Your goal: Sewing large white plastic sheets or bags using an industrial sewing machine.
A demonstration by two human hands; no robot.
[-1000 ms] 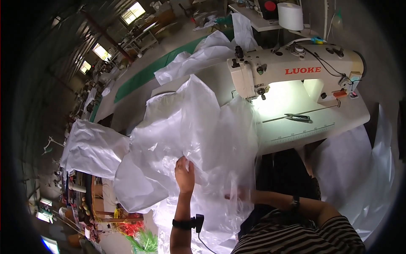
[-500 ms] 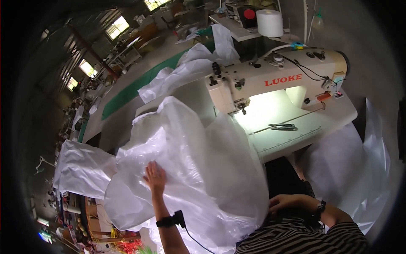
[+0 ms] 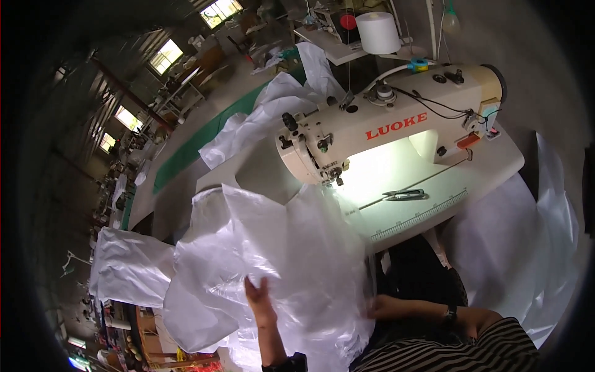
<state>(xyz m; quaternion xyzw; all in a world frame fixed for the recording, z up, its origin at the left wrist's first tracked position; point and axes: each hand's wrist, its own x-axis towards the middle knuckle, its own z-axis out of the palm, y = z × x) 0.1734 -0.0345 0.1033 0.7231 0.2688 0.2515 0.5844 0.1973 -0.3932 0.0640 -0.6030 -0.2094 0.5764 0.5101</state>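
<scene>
A large, glossy white plastic sheet (image 3: 310, 248) is bunched over the front left of the sewing machine's table, its folds reaching under the needle area. My left hand (image 3: 260, 302) is on the sheet's near part, thumb and fingers apart; motion blurs it a little. At the sheet's right edge, close to my body, my right hand (image 3: 389, 307) is closed with the edge at its fingers; the fingertips are partly hidden. The white sewing machine (image 3: 396, 124) stands beyond, its lamp lit. Small thread snips (image 3: 406, 194) lie on its bed.
More white sheeting (image 3: 520, 242) hangs right of the table, and another pile (image 3: 266, 111) lies behind the machine head. A white thread cone (image 3: 379, 33) stands at the back. A green strip (image 3: 192, 155) runs along the far-left surface. Cluttered shelving (image 3: 133, 335) is at lower left.
My left hand has lifted from lying flat and moved nearer and rightward. My right hand has shifted left to the sheet's edge. The sheet's raised folds have sunk and the view has shifted slightly.
</scene>
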